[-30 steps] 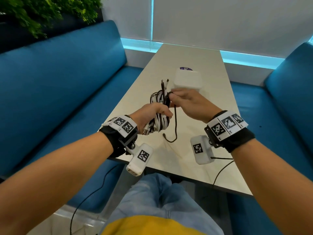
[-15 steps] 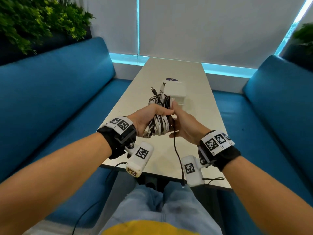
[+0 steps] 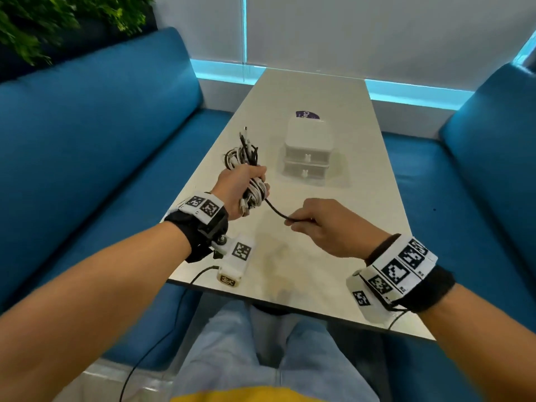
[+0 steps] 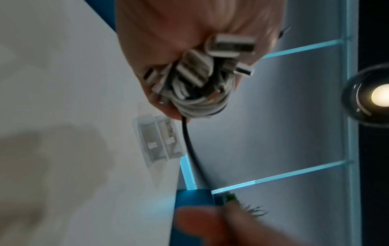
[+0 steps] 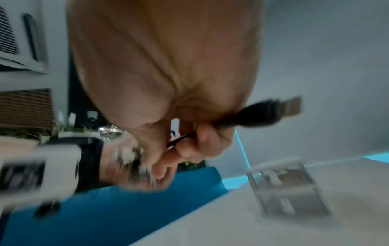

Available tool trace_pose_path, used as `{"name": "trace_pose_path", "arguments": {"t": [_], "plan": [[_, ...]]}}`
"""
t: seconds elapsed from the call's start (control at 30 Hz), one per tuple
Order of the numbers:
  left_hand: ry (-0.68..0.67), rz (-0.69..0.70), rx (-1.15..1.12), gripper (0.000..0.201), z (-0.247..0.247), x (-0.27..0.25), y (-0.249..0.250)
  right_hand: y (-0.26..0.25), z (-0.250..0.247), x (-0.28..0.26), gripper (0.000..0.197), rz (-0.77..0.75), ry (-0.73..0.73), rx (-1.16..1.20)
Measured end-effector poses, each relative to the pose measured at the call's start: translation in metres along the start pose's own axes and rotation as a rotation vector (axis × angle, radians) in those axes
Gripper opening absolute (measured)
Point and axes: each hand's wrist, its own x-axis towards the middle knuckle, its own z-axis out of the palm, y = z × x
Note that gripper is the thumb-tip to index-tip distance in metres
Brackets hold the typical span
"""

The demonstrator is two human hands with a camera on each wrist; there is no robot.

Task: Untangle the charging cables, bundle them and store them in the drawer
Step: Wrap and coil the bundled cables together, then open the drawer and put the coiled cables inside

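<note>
My left hand grips a coiled bundle of white and black charging cables upright above the table's left side; plug ends stick out above the fist and below it. One black cable runs from the bundle to my right hand, which pinches it near its end. The right wrist view shows that cable's black USB plug poking out past the curled fingers. A small white two-drawer box stands on the table beyond both hands, both drawers closed.
A purple round sticker lies behind the drawer box. Blue sofas flank the long table on both sides. A thin black wire hangs from my left wrist camera over the table's near edge, above my knees.
My right hand has pulled away from the bundle, down and to the right, drawing the black cable taut between the hands. The drawer box, hidden before behind the hands, now shows fully.
</note>
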Motion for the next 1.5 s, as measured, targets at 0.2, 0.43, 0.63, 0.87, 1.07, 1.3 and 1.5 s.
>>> {"name": "trace_pose_path", "arguments": {"t": [0.2,0.43,0.63,0.87,1.07,1.3,1.5], "plan": [[-0.098,-0.158,0.266,0.065,-0.005,0.045,-0.028,0.024,-0.022,0.077,0.014,-0.063,0.239,0.211],[-0.292,-0.395,0.037,0.043,0.01,0.087,-0.037,0.074,0.0,0.135,0.008,0.211,0.23,0.607],[-0.333,-0.45,0.135,0.008,0.034,0.101,-0.021,0.081,0.002,0.146,0.006,0.381,0.347,0.871],[-0.309,-0.508,0.281,0.059,0.065,0.097,0.003,0.072,-0.009,0.151,0.01,0.614,0.339,1.301],[-0.186,-0.547,0.23,0.037,0.087,0.091,-0.004,0.081,-0.018,0.156,0.015,0.752,0.334,1.574],[-0.1,-0.533,0.386,0.036,0.094,0.097,-0.002,0.105,-0.029,0.146,0.022,0.81,0.213,1.819],[0.102,-0.178,0.561,0.004,0.091,0.133,0.033,0.132,-0.012,0.151,0.014,0.995,0.188,1.424]]}}
